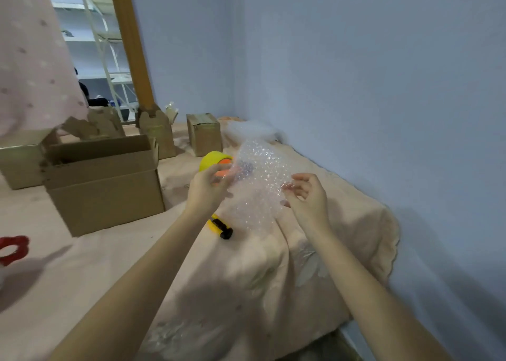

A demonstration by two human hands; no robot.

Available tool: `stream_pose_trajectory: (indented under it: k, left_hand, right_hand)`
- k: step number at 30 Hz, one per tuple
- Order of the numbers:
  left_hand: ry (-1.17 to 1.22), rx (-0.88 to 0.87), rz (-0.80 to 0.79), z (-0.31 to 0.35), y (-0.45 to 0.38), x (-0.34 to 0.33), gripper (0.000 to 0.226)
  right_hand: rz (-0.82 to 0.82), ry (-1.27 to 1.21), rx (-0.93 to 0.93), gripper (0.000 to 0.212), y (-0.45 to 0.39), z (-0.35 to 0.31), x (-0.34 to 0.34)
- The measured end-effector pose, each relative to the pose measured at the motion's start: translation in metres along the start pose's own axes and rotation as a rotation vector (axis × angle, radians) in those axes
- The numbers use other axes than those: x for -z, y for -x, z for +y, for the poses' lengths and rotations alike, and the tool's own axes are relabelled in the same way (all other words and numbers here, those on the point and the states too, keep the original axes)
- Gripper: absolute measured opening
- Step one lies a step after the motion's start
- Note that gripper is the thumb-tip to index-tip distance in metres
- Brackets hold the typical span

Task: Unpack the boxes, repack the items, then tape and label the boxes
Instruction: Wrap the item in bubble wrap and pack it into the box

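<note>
Both hands held a sheet of bubble wrap point(258, 180) up above the bed point(273, 265), which was covered with a peach-coloured cloth; the left hand point(209, 188) pinched the sheet's left edge between thumb and fingers, and the right hand point(306, 196) had its fingers loosely curled at the right edge, the fingertips touching the plastic, though whether they truly gripped it could not be told. Something dark showed faintly through the wrap near the left hand; what it was could not be made out.

The step in hand looked like the wrapping of an item for repacking; to do it well the sheet would want spreading flat and taut between the two hands first, both edges firmly pinched, so that it could fold round the item without bunching; a slack grip on the right would let the light plastic slip or curl.

The open cardboard box point(105, 185) stood on the bed just left of the hands, flaps up, near enough to take the wrapped item without a long reach; the yellow tape roll point(212, 159) lay behind the left hand, and a yellow cutter point(220, 228) lay on the cloth beneath the sheet, both near for the sealing to follow; a closed smaller box point(204, 134) stood further back, and more bubble wrap lay heaped point(252, 130) by the wall.
</note>
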State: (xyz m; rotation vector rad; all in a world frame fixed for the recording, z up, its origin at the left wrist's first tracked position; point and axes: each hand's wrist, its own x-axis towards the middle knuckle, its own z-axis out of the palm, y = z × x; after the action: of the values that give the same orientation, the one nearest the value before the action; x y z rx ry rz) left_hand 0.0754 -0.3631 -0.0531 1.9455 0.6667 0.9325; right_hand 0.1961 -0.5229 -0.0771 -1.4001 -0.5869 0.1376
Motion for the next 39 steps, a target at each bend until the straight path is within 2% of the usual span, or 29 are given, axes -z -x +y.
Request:
stream_pose_trajectory:
  k: [3, 7, 8, 10, 13, 15, 17, 19, 21, 23, 27, 35, 39]
  left_hand:
    - [0.107, 0.064, 0.0, -0.003, 0.015, 0.036, 0.018]
    - [0.075, 0.125, -0.01, -0.013, 0.041, 0.096, 0.018]
    - [0.049, 0.147, -0.014, -0.017, 0.047, 0.111, 0.019]
    - [0.007, 0.201, 0.0, -0.026, 0.06, 0.137, 0.02]
    - [-0.008, 0.275, 0.033, -0.037, 0.079, 0.167, 0.017]
    - [-0.032, 0.329, 0.035, -0.046, 0.091, 0.184, 0.017]
    - [-0.053, 0.387, 0.014, -0.055, 0.101, 0.199, 0.017]
    - [-0.073, 0.41, -0.001, -0.062, 0.109, 0.21, 0.021]
    - [-0.116, 0.387, 0.007, -0.067, 0.113, 0.218, 0.026]
    - [-0.219, 0.355, 0.015, -0.071, 0.114, 0.22, 0.028]
    - [-0.44, 0.28, 0.012, -0.079, 0.113, 0.219, 0.026]
    - [-0.402, 0.184, 0.132, -0.089, 0.113, 0.215, 0.012]
    - [-0.604, 0.168, 0.159, -0.092, 0.112, 0.212, 0.018]
  right_hand:
    - [-0.075, -0.107, -0.069, 0.032, 0.016, -0.001, -0.021]
    - [-0.152, -0.201, -0.143, 0.044, 0.037, -0.005, -0.053]
    - [-0.17, -0.154, -0.157, 0.043, 0.04, -0.004, -0.062]
    - [-0.223, 0.143, -0.116, 0.034, 0.046, -0.001, -0.078]
    - [-0.297, 0.58, 0.134, 0.035, 0.058, 0.004, -0.105]
    - [-0.332, 0.645, 0.29, 0.04, 0.066, 0.002, -0.124]
    - [-0.473, 0.597, 0.344, 0.046, 0.07, 0.0, -0.144]
    - [-0.643, 0.622, 0.243, 0.055, 0.074, -0.002, -0.163]
    - [-0.721, 0.735, 0.161, 0.062, 0.078, 0.0, -0.175]
    - [-0.725, 0.767, 0.157, 0.059, 0.08, 0.003, -0.183]
    - [-0.749, 0.676, 0.111, 0.051, 0.081, 0.006, -0.189]
    - [-0.696, 0.564, 0.023, 0.039, 0.089, 0.026, -0.176]
    - [-0.666, 0.587, 0.073, 0.037, 0.1, 0.03, -0.167]
